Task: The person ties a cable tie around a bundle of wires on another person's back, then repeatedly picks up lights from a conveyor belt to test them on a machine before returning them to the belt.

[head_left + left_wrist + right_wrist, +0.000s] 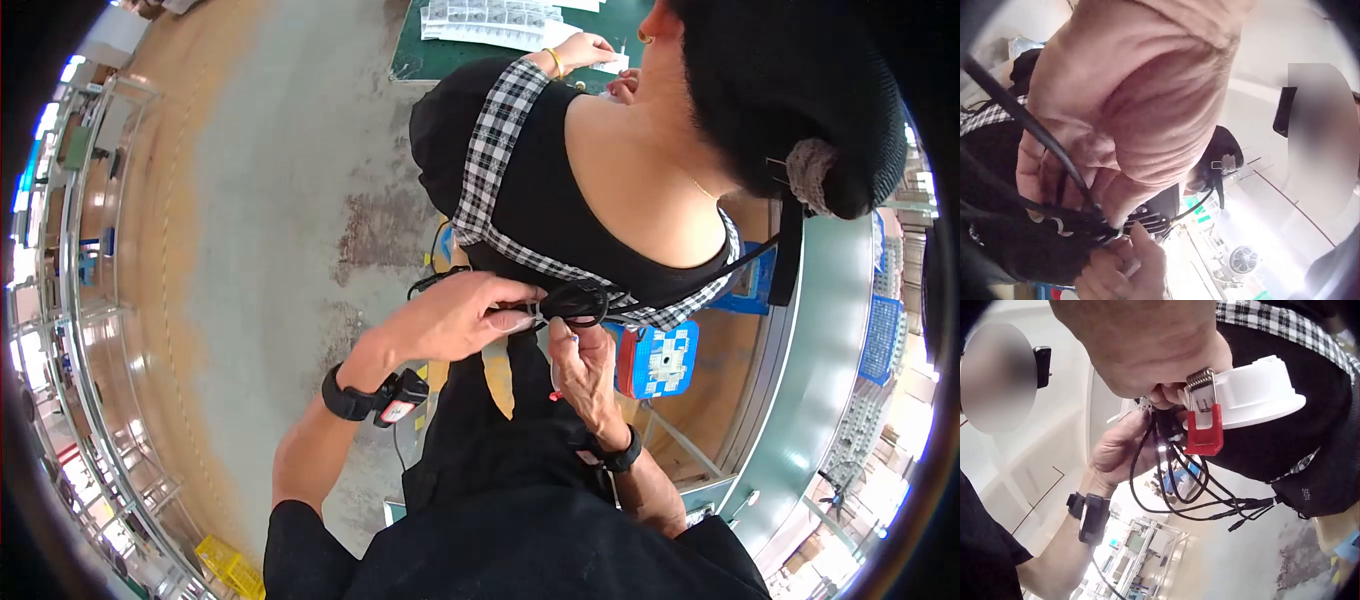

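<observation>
In the head view, looped black cables (578,302) hang behind another person's back (650,180). My left hand (460,315) grips the cables from the left, thumb and fingertips together around them. Close on the other side, my right hand (585,370) pinches a thin white strip (541,318) at the bundle with bent fingers. A white round piece (1254,394) with a coil spring and a red clip (1204,432) lies against the right hand in the right wrist view. Below the hands, cable loops (1172,500) dangle. Part of the right fingertips is hidden.
The other person wears a black and white checked strap (488,150) and reaches over a green table (410,55) with printed sheets (490,25). A blue and white patterned seat (668,360) stands at right. Metal racks (75,220) line the left side.
</observation>
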Tool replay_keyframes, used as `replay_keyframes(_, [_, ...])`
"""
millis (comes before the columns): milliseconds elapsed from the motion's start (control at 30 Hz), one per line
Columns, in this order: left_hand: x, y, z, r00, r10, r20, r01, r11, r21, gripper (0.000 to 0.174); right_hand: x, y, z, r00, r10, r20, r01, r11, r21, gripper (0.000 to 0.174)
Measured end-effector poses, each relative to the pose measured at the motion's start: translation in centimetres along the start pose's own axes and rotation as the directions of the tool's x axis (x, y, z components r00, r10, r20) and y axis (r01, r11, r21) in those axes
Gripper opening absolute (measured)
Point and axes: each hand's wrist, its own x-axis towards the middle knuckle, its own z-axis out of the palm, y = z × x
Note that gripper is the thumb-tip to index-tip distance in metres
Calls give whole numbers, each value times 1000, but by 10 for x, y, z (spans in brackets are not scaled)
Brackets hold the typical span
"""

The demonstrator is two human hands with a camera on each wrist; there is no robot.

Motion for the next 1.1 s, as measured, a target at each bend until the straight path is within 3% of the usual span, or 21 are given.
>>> replay_keyframes(100, [8, -8, -2, 994, -113, 4, 110, 965, -239, 30, 6, -4, -2, 1000, 30, 8, -30, 999, -43, 17])
replay_keyframes(133, [7, -3, -3, 993, -114, -34, 107, 982, -158, 28, 9, -8, -2, 1000, 18, -4, -18, 997, -78, 16])
replay_keyframes(233, [6, 6, 6, 970, -210, -120, 192, 971, -144, 22, 9, -13, 5, 998, -1, -56, -7, 989, -148, 18])
replay_keyframes(300, [6, -3, 16, 950, -48, -308, 52, 999, 5, 19, 12, -14, 7, 994, -10, -106, -5, 989, -146, 18])
replay_keyframes(400, [4, -5, 30, 859, 218, -464, -114, 964, 242, 21, 17, -27, 7, 994, -14, -111, -12, 972, -233, 18])
replay_keyframes(500, [4, -5, 63, 608, 472, -638, -38, 820, 571, 20, 20, -28, 15, 982, -56, -179, 29, 988, -155, 18])
replay_keyframes(533, [3, -7, 74, 573, 491, -656, -6, 803, 596, 22, 20, -24, 13, 985, -49, -164, 21, 986, -163, 19])
replay_keyframes(633, [0, -2, 88, 624, 345, -701, 57, 875, 481, 25, 15, -15, 6, 993, 38, -114, -65, 967, -246, 20])
replay_keyframes(700, [-6, 2, 75, 720, 201, -665, -2, 958, 287, 39, 13, -16, 5, 995, -26, -95, 4, 975, -223, 21])
replay_keyframes(767, [-18, 18, 46, 813, 42, -581, 16, 995, 95, 43, 11, -12, 3, 995, -36, -90, 16, 976, -215, 22])
replay_keyframes(800, [-26, 19, 32, 886, -27, -463, 48, 998, 33, 53, 10, -5, 0, 995, -13, -97, -10, 974, -226, 23])
replay_keyframes(933, [-45, 10, 6, 841, 98, -532, 22, 976, 215, 44, 2, 3, -12, 998, -6, -67, -14, 954, -301, 25])
replay_keyframes(1033, [-68, 20, 3, 725, 34, -687, 49, 994, 101, 33, -9, 5, -18, 1000, -23, 0, 22, 949, -316, 27])
replay_keyframes(1100, [-80, 34, 10, 700, -71, -711, 127, 992, 25, 23, -21, 2, -22, 999, -12, 40, 24, 945, -326, 28])
